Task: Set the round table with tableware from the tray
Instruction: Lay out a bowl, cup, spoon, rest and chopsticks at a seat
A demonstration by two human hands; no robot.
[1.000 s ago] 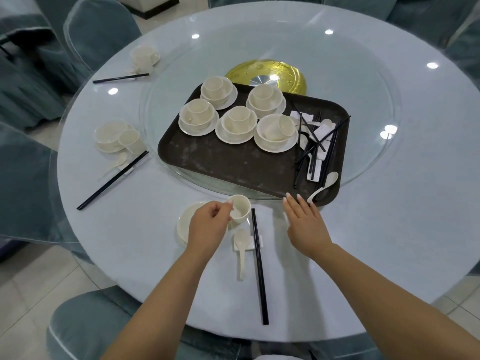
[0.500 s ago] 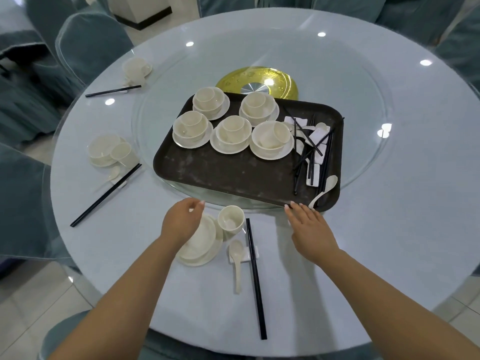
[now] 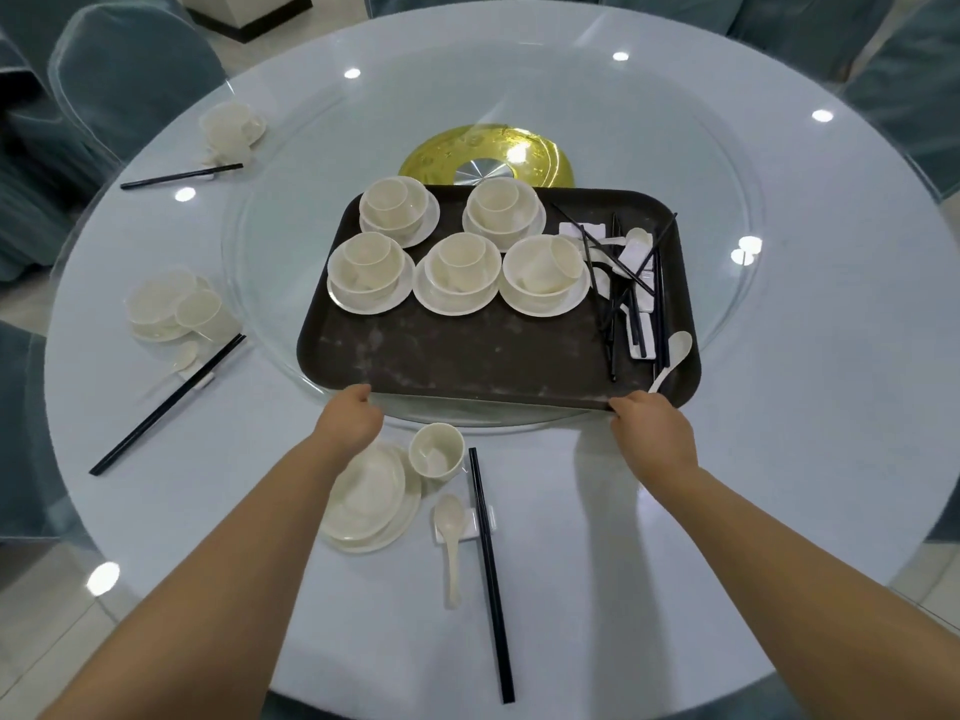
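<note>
Round surface (image 3: 779, 459), covered in pale cloth, carrying a glass turntable (image 3: 291, 241) with a gold hub (image 3: 540, 158) at its centre; dark rectangular tray (image 3: 467, 356) resting on the near part of the turntable, its near edge overhanging the glass rim; left hand (image 3: 350, 420) gripping the tray's near-left edge, fingers curled under the rim; right hand (image 3: 652, 433) gripping the near-right edge, the fingers likewise wrapped over it; five cream bowl-and-saucer sets (image 3: 457, 275), each with a cup nested inside, grouped on the tray's far-left half; loose black chopsticks (image 3: 634, 304), white rests and a white spoon (image 3: 672, 358) heaped on the tray's right side; completed place setting just below the hands, comprising stacked plates (image 3: 374, 506), a cup (image 3: 436, 452) touching the plates' right rim, a spoon (image 3: 451, 543) lying on a white rest, and a chopstick pair (image 3: 491, 574) just beside it; two further settings (image 3: 171, 309) along the left edge of the surface, each with its own chopsticks; upholstered chairs (image 3: 130, 70) ringing the surface
</note>
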